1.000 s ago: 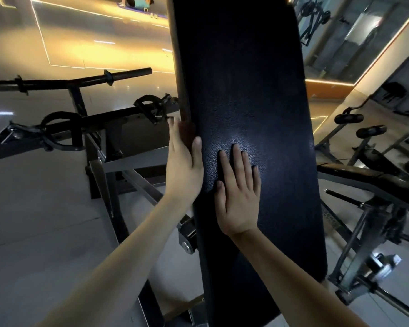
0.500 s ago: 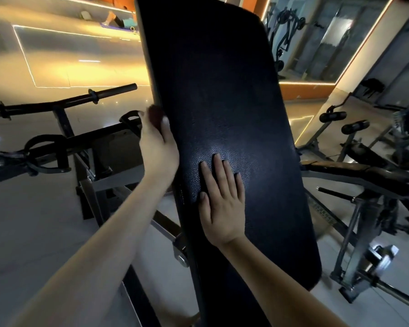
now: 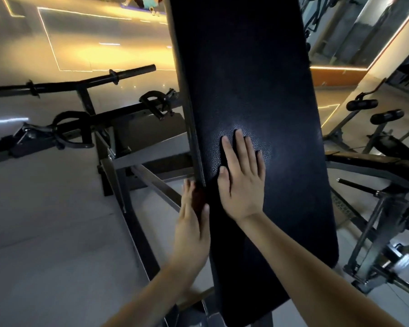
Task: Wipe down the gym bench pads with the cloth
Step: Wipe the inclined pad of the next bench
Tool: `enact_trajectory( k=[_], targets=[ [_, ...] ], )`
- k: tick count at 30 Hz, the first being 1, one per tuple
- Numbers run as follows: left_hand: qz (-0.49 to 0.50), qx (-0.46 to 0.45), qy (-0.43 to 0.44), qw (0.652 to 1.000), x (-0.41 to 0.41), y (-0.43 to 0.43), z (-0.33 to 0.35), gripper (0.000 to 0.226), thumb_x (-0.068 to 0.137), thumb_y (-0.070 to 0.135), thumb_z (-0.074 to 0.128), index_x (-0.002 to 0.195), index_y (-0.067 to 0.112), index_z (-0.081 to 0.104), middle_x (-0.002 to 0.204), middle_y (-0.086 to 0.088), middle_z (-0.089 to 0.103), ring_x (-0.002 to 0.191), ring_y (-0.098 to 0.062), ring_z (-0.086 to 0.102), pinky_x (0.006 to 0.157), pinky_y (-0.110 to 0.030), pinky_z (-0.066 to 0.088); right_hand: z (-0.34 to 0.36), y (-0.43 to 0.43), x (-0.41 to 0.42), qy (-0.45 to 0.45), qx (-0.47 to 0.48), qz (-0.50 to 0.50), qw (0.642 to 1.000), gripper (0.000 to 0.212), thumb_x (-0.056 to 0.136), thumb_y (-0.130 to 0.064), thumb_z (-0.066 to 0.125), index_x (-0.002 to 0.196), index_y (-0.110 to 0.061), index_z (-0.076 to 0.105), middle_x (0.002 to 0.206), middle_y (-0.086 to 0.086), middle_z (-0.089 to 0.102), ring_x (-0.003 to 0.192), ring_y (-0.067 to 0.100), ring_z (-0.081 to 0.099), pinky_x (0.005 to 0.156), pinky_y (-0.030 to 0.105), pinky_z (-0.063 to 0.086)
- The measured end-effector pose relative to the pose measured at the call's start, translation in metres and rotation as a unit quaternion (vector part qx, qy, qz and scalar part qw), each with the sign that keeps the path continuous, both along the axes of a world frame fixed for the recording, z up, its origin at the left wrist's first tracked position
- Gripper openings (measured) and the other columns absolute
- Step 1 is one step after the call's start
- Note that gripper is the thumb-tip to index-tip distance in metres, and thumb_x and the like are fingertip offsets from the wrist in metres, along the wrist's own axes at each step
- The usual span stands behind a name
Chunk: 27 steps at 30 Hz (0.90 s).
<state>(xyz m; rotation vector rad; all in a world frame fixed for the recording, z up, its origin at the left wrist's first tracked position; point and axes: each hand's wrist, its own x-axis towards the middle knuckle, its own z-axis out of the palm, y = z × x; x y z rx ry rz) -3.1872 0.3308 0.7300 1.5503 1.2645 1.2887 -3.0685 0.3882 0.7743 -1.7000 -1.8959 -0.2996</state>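
A long black textured bench pad point(image 3: 257, 90) slopes up and away from me in the middle of the view. My right hand point(image 3: 242, 178) lies flat on its surface with the fingers straight and spread. My left hand point(image 3: 193, 223) is at the pad's left side edge. It holds a small dark reddish cloth point(image 3: 198, 199) between thumb and fingers, against that edge. Most of the cloth is hidden under the hand.
The bench's grey steel frame point(image 3: 118, 166) and a black barbell bar point(image 3: 92, 79) stand to the left over a pale tiled floor. Another bench with roller pads point(image 3: 373, 114) and metal legs crowds the right. A mirror wall with lit strips is behind.
My left hand has slid down the pad's left edge toward me with the cloth. My right hand stays flat on the pad in much the same spot.
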Motion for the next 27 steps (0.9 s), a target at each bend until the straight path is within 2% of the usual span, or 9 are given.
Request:
enact_trajectory(
  k=[2, 6, 10, 14, 16, 19, 22, 24, 27],
  targets=[
    [0.007, -0.001, 0.003, 1.000, 0.002, 0.005, 0.001, 0.060, 0.098, 0.031, 0.036, 0.152, 0.014, 0.016, 0.160, 0.002, 0.015, 0.146, -0.002, 0.011, 0.112, -0.005, 0.011, 0.000, 0.001, -0.001, -0.003, 0.001, -0.002, 1.000, 0.056, 0.094, -0.034, 0.022, 0.150, -0.028, 0.018, 0.159, -0.001, 0.010, 0.147, 0.017, 0.005, 0.118, 0.045, 0.007],
    [0.063, 0.012, -0.001, 0.998, 0.004, 0.037, 0.027, 0.056, 0.101, 0.019, 0.042, 0.152, 0.008, 0.020, 0.159, -0.005, 0.022, 0.147, -0.017, 0.021, 0.118, -0.027, 0.020, 0.000, 0.001, 0.001, 0.000, 0.002, 0.000, 1.000, 0.056, 0.094, -0.035, 0.021, 0.149, -0.028, 0.019, 0.159, 0.000, 0.010, 0.147, 0.016, 0.004, 0.118, 0.046, 0.008],
    [0.118, 0.053, -0.020, 0.991, 0.001, 0.080, 0.068, 0.052, 0.103, 0.018, 0.039, 0.150, 0.003, 0.025, 0.159, -0.013, 0.021, 0.147, -0.021, 0.020, 0.116, -0.018, 0.015, 0.000, 0.000, -0.001, -0.006, 0.010, 0.000, 1.000, 0.058, 0.093, -0.034, 0.021, 0.150, -0.026, 0.021, 0.159, 0.000, 0.011, 0.147, 0.016, 0.005, 0.118, 0.046, 0.009],
    [0.148, 0.064, -0.032, 0.986, -0.009, 0.151, 0.116, 0.051, 0.104, 0.020, 0.038, 0.148, -0.002, 0.027, 0.155, -0.022, 0.027, 0.142, -0.032, 0.031, 0.115, -0.035, 0.026, -0.001, 0.000, -0.002, -0.009, 0.015, -0.010, 1.000, 0.057, 0.093, -0.033, 0.021, 0.150, -0.026, 0.022, 0.159, 0.000, 0.013, 0.147, 0.016, 0.006, 0.118, 0.046, 0.010],
    [0.144, 0.073, -0.047, 0.986, -0.011, 0.163, 0.120, 0.049, 0.104, 0.022, 0.037, 0.147, -0.001, 0.031, 0.149, -0.021, 0.039, 0.137, -0.031, 0.041, 0.111, -0.033, 0.033, -0.002, 0.000, -0.002, -0.009, 0.018, -0.012, 1.000, 0.057, 0.094, -0.033, 0.021, 0.150, -0.025, 0.023, 0.159, 0.000, 0.014, 0.147, 0.016, 0.007, 0.118, 0.046, 0.011],
    [0.107, 0.064, -0.064, 0.990, -0.010, 0.141, 0.091, 0.049, 0.103, 0.033, 0.038, 0.144, 0.007, 0.038, 0.130, -0.022, 0.057, 0.118, -0.036, 0.056, 0.100, -0.039, 0.046, -0.003, 0.000, -0.002, -0.012, 0.018, -0.012, 1.000, 0.057, 0.093, -0.033, 0.022, 0.150, -0.025, 0.022, 0.159, 0.001, 0.013, 0.147, 0.017, 0.007, 0.118, 0.045, 0.010],
    [0.076, 0.041, -0.041, 0.995, -0.009, 0.093, 0.046, 0.053, 0.101, 0.039, 0.039, 0.145, 0.009, 0.039, 0.132, -0.029, 0.052, 0.122, -0.046, 0.049, 0.100, -0.055, 0.042, -0.002, 0.001, -0.002, -0.006, 0.014, -0.002, 1.000, 0.057, 0.093, -0.033, 0.022, 0.150, -0.026, 0.021, 0.159, 0.001, 0.012, 0.147, 0.017, 0.005, 0.118, 0.044, 0.007],
    [0.055, 0.015, -0.050, 0.997, -0.005, 0.048, 0.019, 0.052, 0.102, 0.033, 0.041, 0.149, 0.012, 0.034, 0.144, -0.021, 0.047, 0.134, -0.036, 0.042, 0.109, -0.047, 0.036, -0.002, 0.001, -0.002, -0.001, 0.015, 0.000, 1.000, 0.057, 0.094, -0.034, 0.022, 0.150, -0.026, 0.021, 0.159, 0.001, 0.013, 0.147, 0.017, 0.005, 0.118, 0.043, 0.005],
    [0.025, -0.003, -0.055, 0.998, 0.004, 0.005, -0.001, 0.058, 0.098, 0.041, 0.036, 0.151, 0.020, 0.026, 0.151, -0.010, 0.041, 0.140, -0.025, 0.038, 0.112, -0.046, 0.035, -0.002, 0.002, -0.002, -0.006, 0.018, -0.010, 1.000, 0.056, 0.094, -0.033, 0.023, 0.149, -0.026, 0.021, 0.159, 0.001, 0.013, 0.147, 0.018, 0.007, 0.119, 0.041, 0.004]
  ],
)
